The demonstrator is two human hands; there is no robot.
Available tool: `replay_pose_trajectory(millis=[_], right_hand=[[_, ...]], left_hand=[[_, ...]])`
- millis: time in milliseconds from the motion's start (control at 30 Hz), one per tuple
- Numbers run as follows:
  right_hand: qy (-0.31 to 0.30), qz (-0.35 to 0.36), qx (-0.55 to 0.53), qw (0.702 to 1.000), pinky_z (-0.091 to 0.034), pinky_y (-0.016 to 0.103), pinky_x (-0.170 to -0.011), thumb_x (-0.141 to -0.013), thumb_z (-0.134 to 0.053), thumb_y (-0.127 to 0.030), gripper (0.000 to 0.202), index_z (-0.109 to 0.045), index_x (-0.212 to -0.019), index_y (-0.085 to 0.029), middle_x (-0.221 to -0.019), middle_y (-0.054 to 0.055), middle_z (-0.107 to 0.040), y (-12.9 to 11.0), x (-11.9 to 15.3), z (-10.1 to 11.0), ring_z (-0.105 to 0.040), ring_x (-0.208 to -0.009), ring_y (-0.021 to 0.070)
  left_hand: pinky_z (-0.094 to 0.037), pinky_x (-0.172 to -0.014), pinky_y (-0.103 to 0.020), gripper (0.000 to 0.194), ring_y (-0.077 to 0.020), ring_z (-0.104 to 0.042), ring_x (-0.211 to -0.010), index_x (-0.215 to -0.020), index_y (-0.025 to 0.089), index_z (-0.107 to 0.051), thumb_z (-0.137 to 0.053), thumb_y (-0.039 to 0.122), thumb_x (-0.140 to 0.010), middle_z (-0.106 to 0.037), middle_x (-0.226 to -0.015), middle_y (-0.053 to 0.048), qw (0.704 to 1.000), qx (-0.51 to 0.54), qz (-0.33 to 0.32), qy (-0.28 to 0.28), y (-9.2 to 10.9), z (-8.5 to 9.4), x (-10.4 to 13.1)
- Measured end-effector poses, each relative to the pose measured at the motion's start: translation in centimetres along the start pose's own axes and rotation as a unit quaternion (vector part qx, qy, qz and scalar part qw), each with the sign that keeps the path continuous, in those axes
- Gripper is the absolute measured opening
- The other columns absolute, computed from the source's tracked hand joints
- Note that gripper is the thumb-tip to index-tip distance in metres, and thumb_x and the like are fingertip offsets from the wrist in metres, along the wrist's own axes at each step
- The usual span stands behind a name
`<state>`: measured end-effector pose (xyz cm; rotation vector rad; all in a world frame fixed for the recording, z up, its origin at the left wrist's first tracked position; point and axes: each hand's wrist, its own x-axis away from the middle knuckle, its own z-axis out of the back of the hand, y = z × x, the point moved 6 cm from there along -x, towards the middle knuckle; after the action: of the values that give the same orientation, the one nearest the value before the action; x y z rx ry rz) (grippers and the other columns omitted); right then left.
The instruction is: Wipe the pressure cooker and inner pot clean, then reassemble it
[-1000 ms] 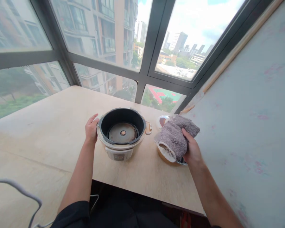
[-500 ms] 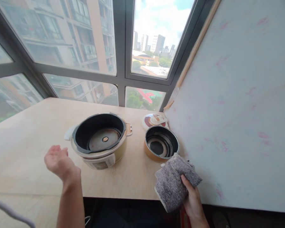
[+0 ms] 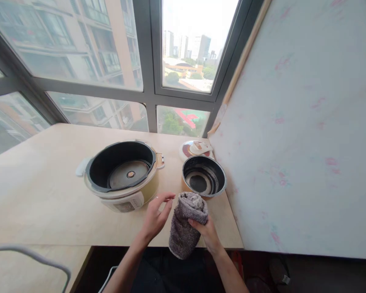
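My right hand [image 3: 208, 235] grips a folded grey-brown towel [image 3: 186, 226] over the table's front edge, its thumb across the near face. Just left of the towel, my left hand [image 3: 157, 215] holds nothing; its fingers are apart and point toward the cloth without touching it. Behind the towel stands the inner pot [image 3: 189, 186] of a cooker, dark inside and golden outside, with no contents visible. To the left sits a rice cooker or pressure cooker body [image 3: 151, 188], lidless, its dark cavity showing a round metal plate at the bottom.
A lid [image 3: 187, 150] with a white handle lies behind the inner pot, close to the flowered wall [image 3: 293, 142]. Windows rise behind the pale wooden table [image 3: 49, 195]. A grey cable [image 3: 33, 254] curves across the lower left.
My left hand has swung from the cooker's left side to beside the towel. My right hand has brought the towel leftward, and the cloth is now turned upright and more rolled.
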<state>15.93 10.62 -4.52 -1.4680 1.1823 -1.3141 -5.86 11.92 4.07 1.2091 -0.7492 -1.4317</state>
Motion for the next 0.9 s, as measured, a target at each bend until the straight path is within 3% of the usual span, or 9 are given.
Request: replay_pose_trajectory(millis=[67, 200, 333, 467, 533, 700, 900], right_hand=[[0.015, -0.004, 0.022, 1.0, -0.05, 0.05, -0.104, -0.057, -0.094, -0.047, 0.064, -0.073, -0.111, -0.019, -0.113, 0.012, -0.077, 1.0, -0.1, 1.2, -0.071, -0.109, 0.0335], [0.083, -0.016, 0.036, 0.996, -0.051, 0.05, -0.102, -0.055, -0.094, -0.05, 0.064, -0.073, -0.107, -0.018, -0.107, 0.011, -0.079, 2.2, 0.5, 5.2, -0.072, -0.105, 0.0337], [0.146, -0.018, 0.029, 0.989, -0.054, 0.046, -0.098, -0.059, -0.092, -0.05, 0.06, -0.073, -0.106, -0.019, -0.105, 0.009, -0.079, 2.3, 1.1, 9.4, -0.072, -0.103, 0.0319], [0.261, -0.006, 0.045, 0.964, -0.052, 0.045, -0.1, -0.059, -0.089, -0.053, 0.065, -0.071, -0.11, -0.018, -0.109, 0.009, -0.078, 1.7, 1.1, 13.0, -0.071, -0.107, 0.0324], [0.3, 0.018, 0.04, 0.953, -0.05, 0.046, -0.102, -0.061, -0.087, -0.053, 0.068, -0.068, -0.116, -0.017, -0.115, 0.01, -0.076, 1.0, 0.7, 13.8, -0.069, -0.112, 0.0323], [0.322, 0.081, 0.021, 0.943, -0.047, 0.048, -0.107, -0.066, -0.082, -0.052, 0.073, -0.063, -0.125, -0.015, -0.126, 0.015, -0.071, -0.8, -2.5, 13.8, -0.065, -0.12, 0.0331], [0.304, 0.147, 0.032, 0.941, -0.041, 0.049, -0.112, -0.07, -0.077, -0.049, 0.073, -0.058, -0.132, -0.016, -0.135, 0.013, -0.066, -1.9, -8.4, 13.3, -0.06, -0.125, 0.0298]], left_hand=[[-0.057, -0.09, -0.042, 0.029, -0.0255, -0.072, -0.101, -0.111, 0.02, -0.071, -0.059, 0.035, -0.088, -0.075, -0.111, -0.012, 0.996, 0.039, 0.072, -0.033, -2.3, -2.5, -0.6], [-0.048, -0.105, -0.05, 0.047, -0.0326, -0.06, -0.13, -0.126, 0.015, -0.059, -0.065, 0.035, -0.083, -0.063, -0.138, -0.021, 0.976, 0.085, 0.201, -0.01, -6.2, -6.1, -2.3], [-0.03, -0.121, -0.047, 0.057, -0.0305, -0.039, -0.149, -0.138, 0.015, -0.049, -0.063, 0.036, -0.087, -0.043, -0.158, -0.022, 0.956, 0.141, 0.257, -0.006, -7.4, -8.6, -4.7], [-0.021, -0.126, -0.043, 0.075, -0.0293, -0.026, -0.155, -0.15, 0.013, -0.036, -0.064, 0.041, -0.087, -0.027, -0.166, -0.022, 0.951, 0.143, 0.272, 0.023, -7.4, -10.1, -7.3], [-0.02, -0.126, -0.043, 0.078, -0.0305, -0.026, -0.155, -0.15, 0.014, -0.038, -0.069, 0.034, -0.082, -0.031, -0.165, -0.019, 0.959, 0.122, 0.251, 0.035, -7.1, -10.5, -8.4], [-0.04, -0.117, -0.043, 0.063, -0.0303, -0.056, -0.132, -0.129, 0.017, -0.059, -0.061, 0.009, -0.067, -0.065, -0.133, -0.01, 0.973, 0.143, 0.178, 0.022, -5.5, -11.7, -9.8], [-0.052, -0.1, -0.04, 0.055, -0.0297, -0.066, -0.109, -0.101, 0.017, -0.068, -0.053, 0.001, -0.051, -0.073, -0.099, -0.005, 0.961, 0.148, 0.225, 0.063, -5.8, -10.0, -10.3]])
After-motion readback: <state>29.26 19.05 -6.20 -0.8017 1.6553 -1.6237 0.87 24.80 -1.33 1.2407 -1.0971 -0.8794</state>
